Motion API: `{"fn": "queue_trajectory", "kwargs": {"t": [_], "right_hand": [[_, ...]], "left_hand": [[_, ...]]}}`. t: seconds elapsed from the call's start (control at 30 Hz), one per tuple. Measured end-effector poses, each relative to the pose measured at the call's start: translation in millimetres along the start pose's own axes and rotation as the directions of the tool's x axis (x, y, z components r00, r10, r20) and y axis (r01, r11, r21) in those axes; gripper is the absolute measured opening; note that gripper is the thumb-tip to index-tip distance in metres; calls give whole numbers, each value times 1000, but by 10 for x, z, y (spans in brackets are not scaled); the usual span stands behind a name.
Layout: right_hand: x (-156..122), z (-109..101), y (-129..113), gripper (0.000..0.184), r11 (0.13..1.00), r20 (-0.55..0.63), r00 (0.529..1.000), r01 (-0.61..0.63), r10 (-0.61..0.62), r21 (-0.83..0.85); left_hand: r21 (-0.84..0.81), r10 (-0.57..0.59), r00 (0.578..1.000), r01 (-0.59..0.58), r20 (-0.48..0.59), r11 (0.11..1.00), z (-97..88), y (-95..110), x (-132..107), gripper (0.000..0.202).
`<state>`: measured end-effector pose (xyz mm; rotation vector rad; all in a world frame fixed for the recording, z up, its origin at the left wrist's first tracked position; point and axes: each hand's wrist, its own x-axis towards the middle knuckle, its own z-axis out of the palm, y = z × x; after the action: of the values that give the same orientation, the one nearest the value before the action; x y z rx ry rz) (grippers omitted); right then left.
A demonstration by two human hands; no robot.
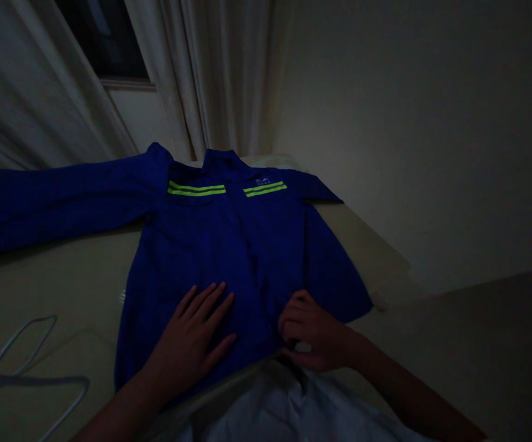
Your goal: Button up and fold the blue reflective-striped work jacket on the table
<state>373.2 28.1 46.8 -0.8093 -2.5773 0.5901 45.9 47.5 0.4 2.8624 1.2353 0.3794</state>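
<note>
On blue work jacket point(196, 242) | left hand point(195, 337) open, flat, as if steadying | right hand point(309, 331) apparently pinches dim hem point(263, 355)

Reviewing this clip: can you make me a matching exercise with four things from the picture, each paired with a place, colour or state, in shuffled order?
Things:
1. left hand
2. right hand
3. chest stripes
4. curtains

Descriptions:
A. yellow-green with darker lines
B. hanging beyond the jacket
C. fingers curled, at the garment's lower front edge
D. laid flat on the blue cloth, fingers spread

Right pairs: 1-D, 2-C, 3-A, 4-B
</note>
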Motion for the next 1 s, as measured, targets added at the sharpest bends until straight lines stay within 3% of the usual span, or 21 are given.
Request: {"fn": "queue_trajectory", "kwargs": {"t": [0.1,0.23,0.3,0.4,0.53,0.67,0.73,0.83,0.9,1.0], "right_hand": [[38,16,-12,24,994,13,1000,-21,22,-108],[115,-4,-35,10,980,142,989,-3,32,-200],[146,-58,-58,26,986,208,976,-30,64,-162],[221,-172,-25,32,995,243,965,-82,95,-62],[640,-298,355,45,989,141,981,-138,131,46],[1605,-311,1118,32,970,-74,970,-237,233,-53],[2176,-298,1519,28,931,-181,932,-339,313,-135],[2879,-292,1992,29,824,-285,843,-521,456,-223],[3154,-305,2205,29,775,-303,808,-580,506,-251],[3297,-344,2418,36,749,-323,789,-606,524,-266]], "left_hand": [[3,50,999,-50,9,999,-9,13,13,69],[35,65,998,-66,26,997,-19,73,23,70],[47,62,998,-63,20,997,-1,115,-4,71],[45,76,997,-76,3,996,40,157,-67,71],[-32,120,992,-119,26,992,-34,121,11,71],[-162,6,990,18,141,987,-269,-61,545,48],[-126,-94,986,112,141,986,-326,-252,951,34],[1,-232,966,234,109,972,-266,-689,1564,30],[54,-318,944,314,89,948,-174,-1036,1910,29],[80,-403,914,398,44,914,-44,-1515,2327,31]]}}
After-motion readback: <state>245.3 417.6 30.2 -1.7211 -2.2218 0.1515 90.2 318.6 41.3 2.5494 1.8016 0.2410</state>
